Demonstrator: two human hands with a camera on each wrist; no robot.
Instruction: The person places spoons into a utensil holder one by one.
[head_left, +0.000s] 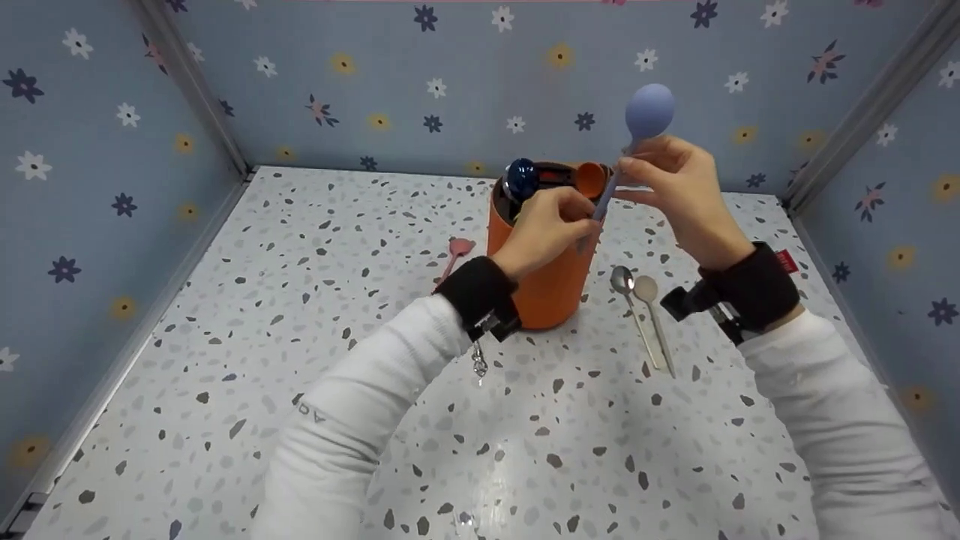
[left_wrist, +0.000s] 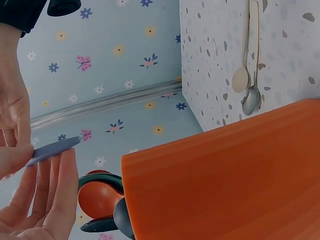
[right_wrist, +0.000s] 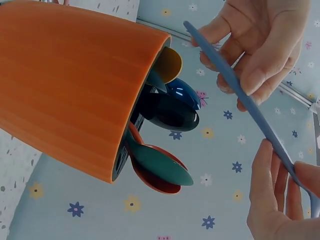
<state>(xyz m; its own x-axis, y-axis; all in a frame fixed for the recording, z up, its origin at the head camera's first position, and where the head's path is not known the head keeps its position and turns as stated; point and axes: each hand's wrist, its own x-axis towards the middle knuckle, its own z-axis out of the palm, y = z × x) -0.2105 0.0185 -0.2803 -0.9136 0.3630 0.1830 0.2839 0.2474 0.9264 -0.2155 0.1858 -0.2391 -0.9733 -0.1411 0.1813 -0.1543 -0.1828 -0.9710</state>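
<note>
Blue spoon (head_left: 648,116) — right hand (head_left: 682,184) pinches below bowl, left hand (head_left: 549,227) near handle's end.

Head view faces fwd/down from above; wrist views, close & tilted, share orange container (head_left: 553,281).

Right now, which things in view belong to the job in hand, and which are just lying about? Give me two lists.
In the job:
- light-blue spoon, pinched by both hands, left and right
- orange pot, beside it

Apparently just lying about:
- metal spoon
- beige spoon
- pink utensil
- silver handle
</note>
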